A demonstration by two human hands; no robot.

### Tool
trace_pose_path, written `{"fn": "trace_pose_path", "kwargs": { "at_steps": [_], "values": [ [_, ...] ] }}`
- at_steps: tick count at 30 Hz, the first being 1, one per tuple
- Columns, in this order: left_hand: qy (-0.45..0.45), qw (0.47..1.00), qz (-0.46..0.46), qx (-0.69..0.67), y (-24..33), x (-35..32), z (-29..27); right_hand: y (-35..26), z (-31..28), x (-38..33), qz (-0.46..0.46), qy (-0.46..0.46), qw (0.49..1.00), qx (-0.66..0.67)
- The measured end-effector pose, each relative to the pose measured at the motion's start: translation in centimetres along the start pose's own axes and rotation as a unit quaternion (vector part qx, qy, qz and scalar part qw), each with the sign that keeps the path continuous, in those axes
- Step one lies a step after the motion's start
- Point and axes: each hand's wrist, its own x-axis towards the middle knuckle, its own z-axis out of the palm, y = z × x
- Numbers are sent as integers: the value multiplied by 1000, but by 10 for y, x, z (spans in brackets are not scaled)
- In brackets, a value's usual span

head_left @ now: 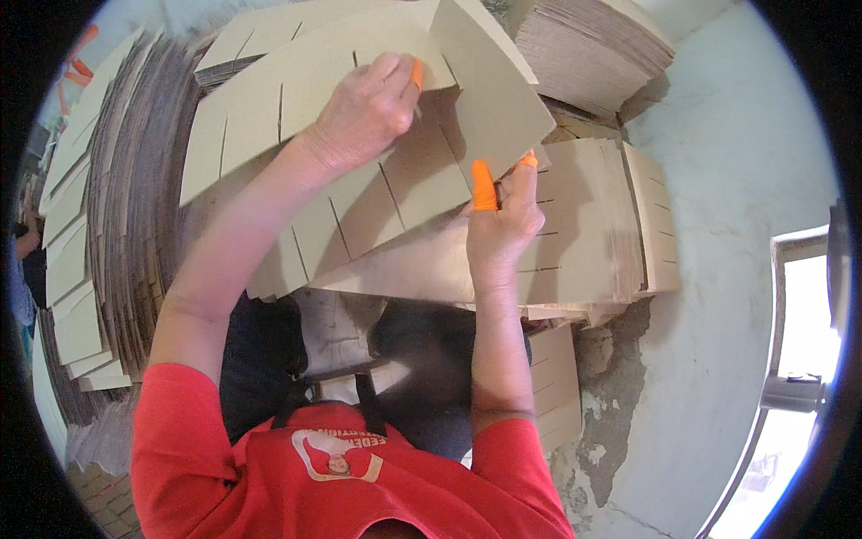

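Observation:
Slotted tan cardboard sheets lie in front of me. My left hand is closed at the lower edge of an upper cardboard sheet, an orange finger cot on one finger; its fingertips are partly hidden. Below that edge shows another slotted sheet. At the right, my right hand pinches the lower corner of a raised cardboard flap, which stands tilted up from the pile. Orange cots cover its thumb and one fingertip.
A tall stack of slotted cardboard stands along the left. More stacks rest at the far right and beside my right hand. A pale wall with a window frame bounds the right side. My knees are below the sheets.

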Motion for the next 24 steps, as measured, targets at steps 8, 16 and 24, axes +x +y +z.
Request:
{"fn": "trace_pose_path", "kwargs": {
  "at_steps": [8, 16, 24],
  "values": [
    [-41, 999, -10, -23, 14, 1, -23, -33, -12, -10, -126, 46, 991, -12],
    [-1, 984, 70, -164, 49, 2, -66, -41, -22, 15, -89, -69, 984, -137],
    [-121, 978, -120, -119, -11, 2, -71, -37, 38, 95, -160, -244, 935, -200]
  ]
}}
